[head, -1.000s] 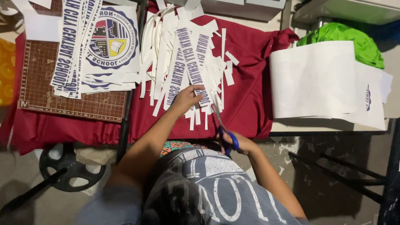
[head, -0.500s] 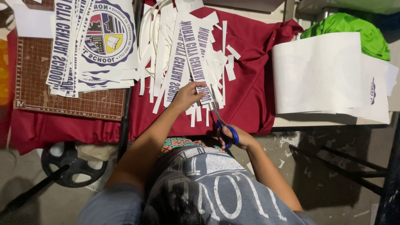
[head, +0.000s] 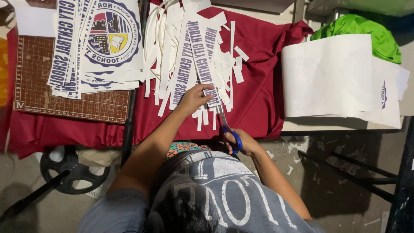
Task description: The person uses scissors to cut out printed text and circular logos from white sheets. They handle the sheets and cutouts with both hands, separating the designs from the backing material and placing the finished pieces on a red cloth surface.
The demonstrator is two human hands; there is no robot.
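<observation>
My left hand (head: 192, 99) pinches the near end of a long white printed paper strip (head: 200, 56) with dark lettering, lying on a maroon cloth (head: 258, 86). My right hand (head: 241, 143) grips blue-handled scissors (head: 227, 127), whose blades point up at the strip's end just right of my left fingers. Many cut white paper strips (head: 166, 64) are piled around the strip on the cloth.
A brown gridded cutting mat (head: 39, 92) at left carries a stack of printed sheets with a round emblem (head: 110, 39). A roll of white paper (head: 332, 77) lies at right, with green fabric (head: 371, 32) behind it. A black wheel-shaped base (head: 71, 168) sits on the floor.
The view has shifted slightly. My left hand has slid a little along the strip, and the scissors stay at the strip's near end.
</observation>
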